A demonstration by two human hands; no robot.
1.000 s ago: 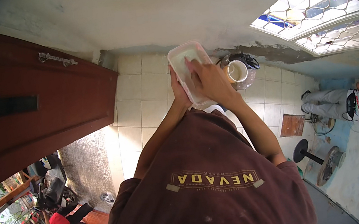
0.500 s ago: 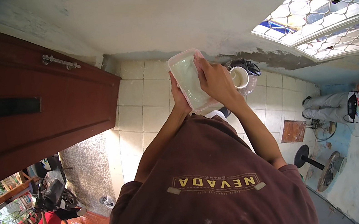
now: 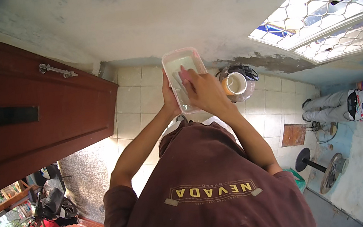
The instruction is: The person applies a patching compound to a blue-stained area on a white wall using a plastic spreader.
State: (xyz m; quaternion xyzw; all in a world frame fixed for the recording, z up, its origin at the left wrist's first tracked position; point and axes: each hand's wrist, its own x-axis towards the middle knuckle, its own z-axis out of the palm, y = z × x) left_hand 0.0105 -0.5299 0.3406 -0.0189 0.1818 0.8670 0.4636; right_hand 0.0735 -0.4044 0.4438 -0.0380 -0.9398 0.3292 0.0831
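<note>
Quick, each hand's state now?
Left hand: holding the translucent container by its side.
Right hand: reaching into the container; cannot tell whether it grips anything.

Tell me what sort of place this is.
Probably the entry room or porch of a home: a tiled floor, a brown door with a bolt, and a grille-covered window.

Two hands (image 3: 207, 92), one translucent tub (image 3: 180, 54), one bucket (image 3: 228, 86), one brown door (image 3: 62, 125)

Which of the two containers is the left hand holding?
The rectangular translucent tub: the left hand supports its side, the right hand reaches in. The round white-rimmed container sits apart, to its right.
</note>
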